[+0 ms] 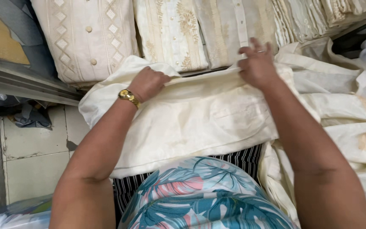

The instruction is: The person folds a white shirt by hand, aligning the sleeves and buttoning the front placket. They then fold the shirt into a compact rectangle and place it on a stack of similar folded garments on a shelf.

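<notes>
Across the person's lap, the soft, light cream folded fabric garment [191, 118] looks floppy, best taken along its top fold, where the left hand [148, 82] and right hand [257, 63] both pinch it.

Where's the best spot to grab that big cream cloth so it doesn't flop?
Probably the folded top edge of the cream cloth, coming from above at two spread points. The left hand and right hand already grip there; that edge runs straight and taut between them, while the rest hangs loose.
</notes>
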